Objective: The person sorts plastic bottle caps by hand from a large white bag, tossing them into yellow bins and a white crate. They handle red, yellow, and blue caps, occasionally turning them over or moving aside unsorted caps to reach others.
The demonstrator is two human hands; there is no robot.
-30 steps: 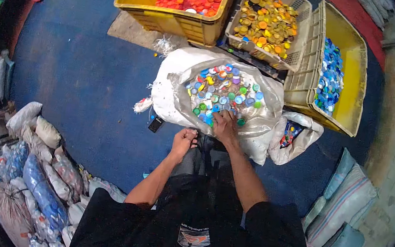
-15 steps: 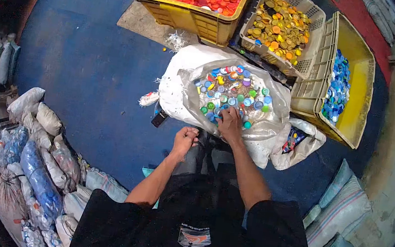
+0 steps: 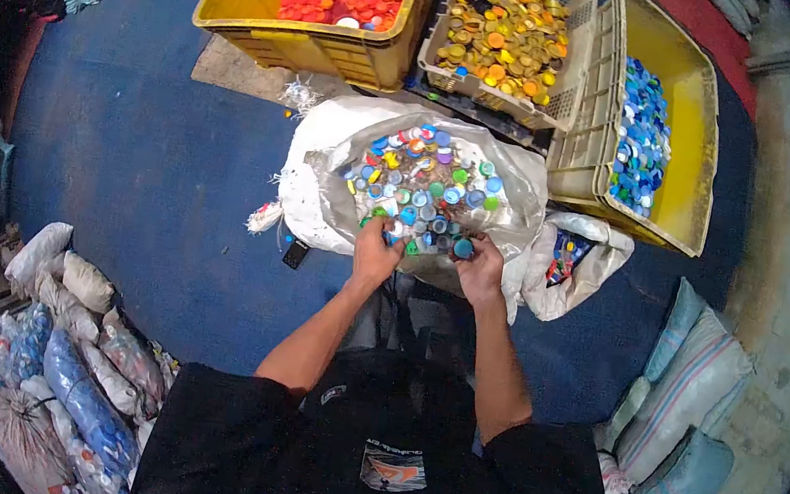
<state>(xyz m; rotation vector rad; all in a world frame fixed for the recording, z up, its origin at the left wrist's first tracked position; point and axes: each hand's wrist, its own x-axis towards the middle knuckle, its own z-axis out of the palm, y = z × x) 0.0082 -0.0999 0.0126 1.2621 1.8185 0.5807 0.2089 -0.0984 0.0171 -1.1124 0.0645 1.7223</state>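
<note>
A wide white sack (image 3: 301, 195) lies open in front of me, with mixed coloured bottle caps (image 3: 422, 198) spread over its plastic lining. My right hand (image 3: 482, 271) is at the near right of the pile, thumb and fingers closed on a blue bottle cap (image 3: 463, 247). At the pile's near left edge is my left hand (image 3: 376, 257). Its fingers are curled in among the caps, touching them; what they grip is partly hidden. Green and clear caps lie between the two hands.
Behind the sack stand a yellow bin (image 3: 293, 39) of red caps, a crate (image 3: 571, 58) of yellow caps and a tilted bin (image 3: 701, 118) of blue caps. A small bag (image 3: 582, 299) sits at right, a black device (image 3: 295, 253) at left. Stuffed sacks (image 3: 685, 409) flank me.
My left hand has moved forward from near my knee to the caps. My right hand has drawn back and right, now with a blue bottle cap. The view has shifted slightly.
</note>
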